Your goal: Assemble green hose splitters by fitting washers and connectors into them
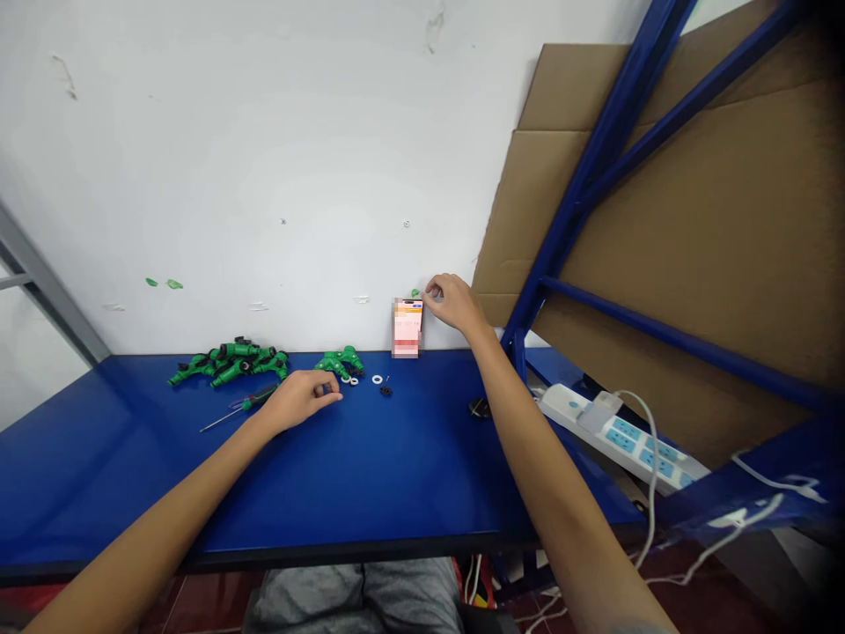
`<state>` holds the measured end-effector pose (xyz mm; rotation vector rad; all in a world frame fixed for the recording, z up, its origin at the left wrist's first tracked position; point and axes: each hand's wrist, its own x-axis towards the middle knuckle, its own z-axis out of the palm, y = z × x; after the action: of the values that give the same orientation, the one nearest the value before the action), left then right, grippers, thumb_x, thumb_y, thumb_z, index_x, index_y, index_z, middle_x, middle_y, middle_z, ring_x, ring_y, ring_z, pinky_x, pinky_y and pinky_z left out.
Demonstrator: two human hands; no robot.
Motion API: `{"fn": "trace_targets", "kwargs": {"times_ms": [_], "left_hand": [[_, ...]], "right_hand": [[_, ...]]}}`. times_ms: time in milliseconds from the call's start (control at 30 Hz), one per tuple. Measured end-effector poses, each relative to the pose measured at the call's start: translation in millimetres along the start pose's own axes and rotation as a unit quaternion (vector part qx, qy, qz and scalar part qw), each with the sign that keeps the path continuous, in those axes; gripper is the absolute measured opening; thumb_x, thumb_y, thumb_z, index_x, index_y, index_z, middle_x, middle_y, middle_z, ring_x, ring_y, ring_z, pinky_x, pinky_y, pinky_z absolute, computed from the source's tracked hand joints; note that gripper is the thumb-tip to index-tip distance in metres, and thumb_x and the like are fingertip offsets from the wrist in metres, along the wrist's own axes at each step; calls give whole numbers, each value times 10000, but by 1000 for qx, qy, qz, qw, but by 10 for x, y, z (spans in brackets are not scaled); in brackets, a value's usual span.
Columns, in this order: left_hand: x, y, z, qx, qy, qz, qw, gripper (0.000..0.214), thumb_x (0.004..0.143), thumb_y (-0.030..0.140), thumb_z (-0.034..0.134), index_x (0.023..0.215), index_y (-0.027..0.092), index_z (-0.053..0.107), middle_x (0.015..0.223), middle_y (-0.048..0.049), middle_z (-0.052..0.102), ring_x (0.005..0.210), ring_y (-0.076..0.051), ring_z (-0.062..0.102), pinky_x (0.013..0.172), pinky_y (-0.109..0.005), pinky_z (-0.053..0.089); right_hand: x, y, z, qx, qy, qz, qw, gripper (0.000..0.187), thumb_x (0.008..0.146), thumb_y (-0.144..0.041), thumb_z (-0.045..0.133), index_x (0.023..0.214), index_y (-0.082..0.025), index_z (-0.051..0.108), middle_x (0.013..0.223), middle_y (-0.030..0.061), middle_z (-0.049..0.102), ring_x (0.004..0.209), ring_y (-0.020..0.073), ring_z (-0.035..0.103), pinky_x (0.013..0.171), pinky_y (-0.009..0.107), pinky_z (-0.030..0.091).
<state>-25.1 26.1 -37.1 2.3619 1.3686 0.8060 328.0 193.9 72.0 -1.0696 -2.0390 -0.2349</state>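
Note:
A smartphone (407, 329) with a lit screen, partly blurred, stands upright on the blue table against the wall. My right hand (454, 301) is at its upper right corner, thumb and fingertips bent together at the edge. My left hand (300, 398) hovers low over the table, fingers curled and thumb apart, with nothing visible in it. Behind it lies a screwdriver (247, 403), its handle partly covered by the hand. Just beyond the fingers are a small group of green jointed parts (340, 361), white rings (377, 379) and a small black part (386, 391).
A larger pile of green and black jointed pieces (232, 359) lies at the back left. A black object (479, 407) sits beside my right forearm. On the right are a white power strip (624, 436) with cables, a blue metal frame (594, 189) and cardboard (713, 238).

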Motion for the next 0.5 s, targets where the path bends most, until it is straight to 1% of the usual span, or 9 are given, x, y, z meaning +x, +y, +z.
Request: {"fn": "trace_targets", "kwargs": {"times_ms": [67,100,167,233,300,367,433,500], "left_hand": [[1,-5,8,1,3,-2,1000,222,1008,441,706,961,230,758,850,-2,734,717,-158,647,670,-244,450],[3,-5,13,0,3,-1,1000,222,1011,441,704,965,232,758,860,-3,737,725,-158,650,672,-244,449],[7,0,22,-2,3,0,1000,222,1013,439,702,963,229,756,877,-3,743,733,-157,656,681,-246,455],[13,13,26,-1,0,-4,1000,218,1005,432,709,958,223,753,878,-5,745,729,-157,663,687,-251,463],[18,26,22,1,-8,-10,1000,204,988,417,723,969,217,759,878,-10,750,722,-160,670,687,-255,473],[21,33,10,6,-13,-12,1000,189,973,394,727,988,211,773,888,-18,762,713,-160,676,683,-258,480],[22,30,-8,13,-10,-15,1000,198,978,386,706,1017,213,793,891,-22,774,710,-162,682,681,-262,485],[23,15,-27,21,-5,-13,1000,205,990,368,670,1032,220,804,905,-23,785,724,-165,692,689,-264,493]], "right_hand": [[-33,-252,-78,46,8,-7,999,54,957,-245,597,926,-225,636,901,62,716,849,242,649,802,362,496],[-100,-384,-85,68,-5,-21,997,79,979,-249,578,948,-220,644,916,59,730,834,227,658,782,342,490],[-326,-616,-34,65,-54,-57,995,114,993,-236,561,932,-219,656,897,51,738,803,213,656,750,323,464],[-622,-766,74,37,-123,-115,985,98,976,-222,594,917,-214,672,875,55,737,810,222,654,751,324,451],[-891,-820,190,30,-187,-153,970,113,971,-187,593,909,-203,686,865,59,733,805,221,656,778,331,459],[-1064,-805,280,63,-262,-182,945,99,979,-199,619,991,-201,717,948,70,760,872,225,686,797,326,478],[-1129,-764,333,89,-278,-155,944,125,990,-234,642,1077,-203,727,1028,76,773,939,232,707,816,326,495],[-1132,-732,356,98,-293,-136,941,177,985,-247,668,1147,-204,721,1072,75,768,968,234,712,821,328,504]]}}
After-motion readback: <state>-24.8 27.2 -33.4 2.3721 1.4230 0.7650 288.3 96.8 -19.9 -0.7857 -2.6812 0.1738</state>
